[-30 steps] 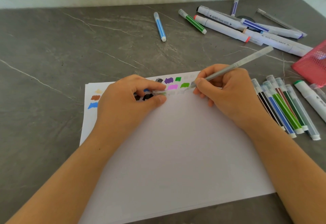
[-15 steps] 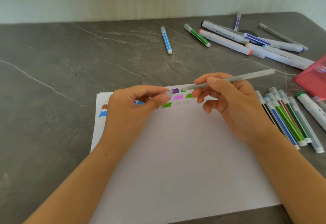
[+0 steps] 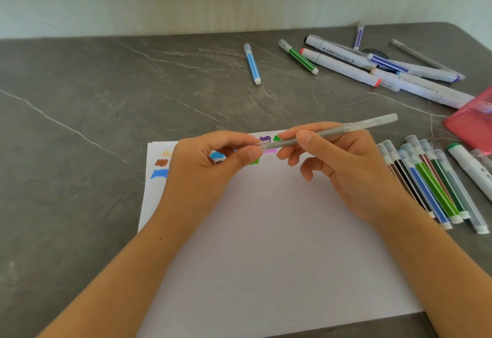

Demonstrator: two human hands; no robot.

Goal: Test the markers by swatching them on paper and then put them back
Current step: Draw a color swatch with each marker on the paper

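Note:
A white sheet of paper (image 3: 266,231) lies on the grey table, with several colour swatches (image 3: 159,168) along its top edge. Above those swatches my right hand (image 3: 343,167) holds a slim translucent grey pen (image 3: 367,125) almost level, its back end pointing right. My left hand (image 3: 210,167) pinches the pen's clear cap (image 3: 262,146) at its left end, thumb and forefinger closed on it. Whether the cap is fully seated on the tip I cannot tell.
A row of capped markers (image 3: 431,183) lies right of the paper. More markers (image 3: 346,63) are scattered at the back right, with a lone blue marker (image 3: 253,63) further left. A red mesh holder (image 3: 476,119) sits at the right edge.
My right hand lifted the pen off the paper and turned it level. My left hand rose and brought the cap onto the pen's tip end.

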